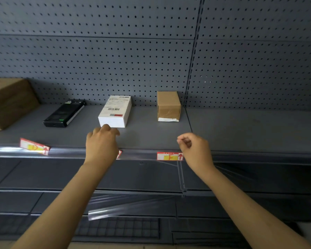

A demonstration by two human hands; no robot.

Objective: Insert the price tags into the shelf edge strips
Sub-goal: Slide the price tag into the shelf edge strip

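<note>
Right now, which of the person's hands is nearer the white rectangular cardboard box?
Left. The left hand hovers just in front of the white rectangular cardboard box; the right hand is off to its right, near the shelf edge.

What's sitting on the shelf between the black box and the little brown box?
In the head view, a white box with barcodes on its label sits between the black box and the small brown box, just behind the left hand.

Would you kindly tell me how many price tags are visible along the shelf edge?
3: one tilted at the left, one mostly hidden behind the left hand, one below the brown box. Others may be hidden.
</note>
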